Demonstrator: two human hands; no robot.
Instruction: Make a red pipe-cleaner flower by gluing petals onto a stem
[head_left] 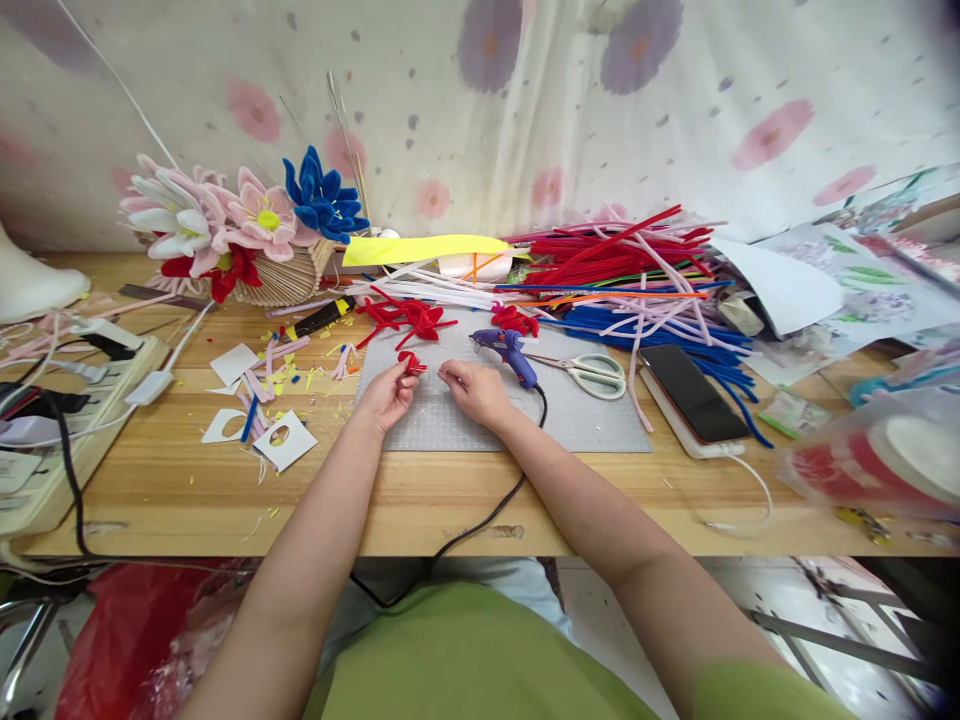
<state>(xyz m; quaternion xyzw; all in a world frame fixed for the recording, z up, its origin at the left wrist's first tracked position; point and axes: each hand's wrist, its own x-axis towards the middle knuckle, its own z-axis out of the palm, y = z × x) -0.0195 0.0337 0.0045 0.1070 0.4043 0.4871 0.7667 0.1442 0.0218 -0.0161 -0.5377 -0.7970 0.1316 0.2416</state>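
My left hand (pixel 391 396) is closed on a small red pipe-cleaner piece (pixel 411 363), which pokes out past the thumb and fingertips. Just to its right, my right hand (pixel 474 391) has its fingers pinched together; whatever they hold, if anything, is too small to make out. Both are over the grey cutting mat (pixel 600 430). Beyond them lie red fuzzy petal shapes (pixel 420 320) and another red fuzzy piece (pixel 516 319). A blue glue gun (pixel 510 352) rests beside my right hand, with scissors (pixel 592 374) to its right.
Pipe-cleaner flowers (pixel 259 215) stand at the back left, near a yellow-and-black cutter (pixel 322 317). Bundles of pipe cleaners (pixel 622 260) fill the back right. A phone (pixel 694 392) lies on a white power bank. The glue gun's cord (pixel 495 510) crosses the front edge. A power strip (pixel 97 430) sits left.
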